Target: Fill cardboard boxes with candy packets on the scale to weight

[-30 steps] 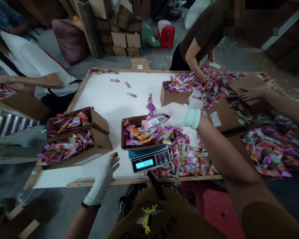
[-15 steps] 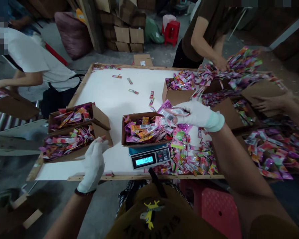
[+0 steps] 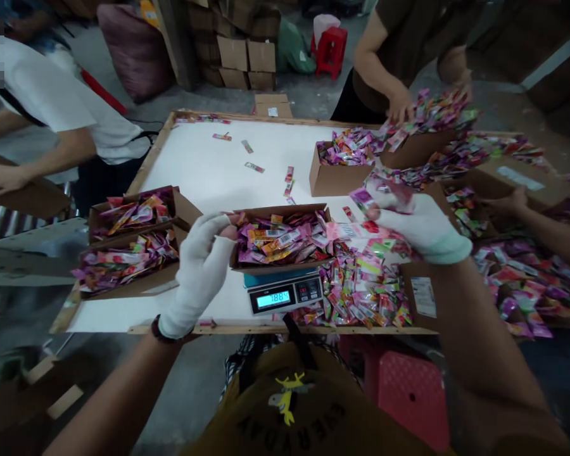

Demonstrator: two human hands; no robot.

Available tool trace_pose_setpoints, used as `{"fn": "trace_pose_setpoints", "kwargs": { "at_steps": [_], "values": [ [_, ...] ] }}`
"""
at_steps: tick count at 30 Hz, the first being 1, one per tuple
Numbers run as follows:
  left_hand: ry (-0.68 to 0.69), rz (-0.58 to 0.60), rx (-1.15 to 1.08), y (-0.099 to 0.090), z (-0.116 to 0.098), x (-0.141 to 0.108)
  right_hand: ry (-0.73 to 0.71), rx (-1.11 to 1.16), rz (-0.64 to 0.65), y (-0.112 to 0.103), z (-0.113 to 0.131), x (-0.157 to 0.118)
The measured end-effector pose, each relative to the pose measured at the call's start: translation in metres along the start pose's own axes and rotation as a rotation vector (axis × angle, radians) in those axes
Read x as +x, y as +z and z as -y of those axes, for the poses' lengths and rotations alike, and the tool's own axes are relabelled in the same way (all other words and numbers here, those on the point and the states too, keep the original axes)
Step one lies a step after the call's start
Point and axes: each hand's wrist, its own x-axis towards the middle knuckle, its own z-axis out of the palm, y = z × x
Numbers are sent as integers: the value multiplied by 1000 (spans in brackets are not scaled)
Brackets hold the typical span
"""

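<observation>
A cardboard box (image 3: 283,261) full of colourful packets rests on a digital scale (image 3: 285,294) with a lit display. My left hand (image 3: 204,266), in a white glove with bare fingertips, is at the box's left end, its fingers curled near the edge; whether they grip it is unclear. To the right of the box, my right hand (image 3: 415,225), also gloved, is closed on several packets (image 3: 361,199). Below it, loose packets (image 3: 365,288) are heaped on the white table (image 3: 209,164).
Two filled boxes (image 3: 137,253) stand at the left. Another filled box (image 3: 339,179) is at the back. On the right are more boxes and a large packet heap (image 3: 532,278). Other people's hands work at the right and far side. A red stool (image 3: 411,396) stands below the table.
My left hand has moved right and up to the box on the scale. My right hand has drawn back rightward with packets. The display reading has changed.
</observation>
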Motion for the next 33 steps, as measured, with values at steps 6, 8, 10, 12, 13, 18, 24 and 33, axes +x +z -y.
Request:
{"fn": "trace_pose_setpoints", "kwargs": {
  "at_steps": [6, 8, 10, 12, 13, 18, 24, 33],
  "values": [
    [-183, 89, -53, -2, -1, 0, 18, -21, 33, 7, -6, -22],
    [-231, 278, -183, 15, -23, 4, -25, 1, 71, 24, 9, -17],
    [-265, 476, -316, 34, -45, 8, -57, 48, 108, 40, 22, -10],
    [-290, 619, -395, 48, -59, 13, -98, 103, 150, 52, 29, -5],
    [-308, 660, -415, 52, -63, 15, -115, 122, 167, 56, 30, -3],
    [-367, 702, -492, 54, -66, 22, -111, 118, 131, 60, 27, -4],
    [-380, 684, -535, 58, -72, 21, -97, 114, 77, 60, 39, -6],
    [-329, 621, -416, 48, -59, 32, -159, 47, -21, 60, 39, 0]
  ]
}}
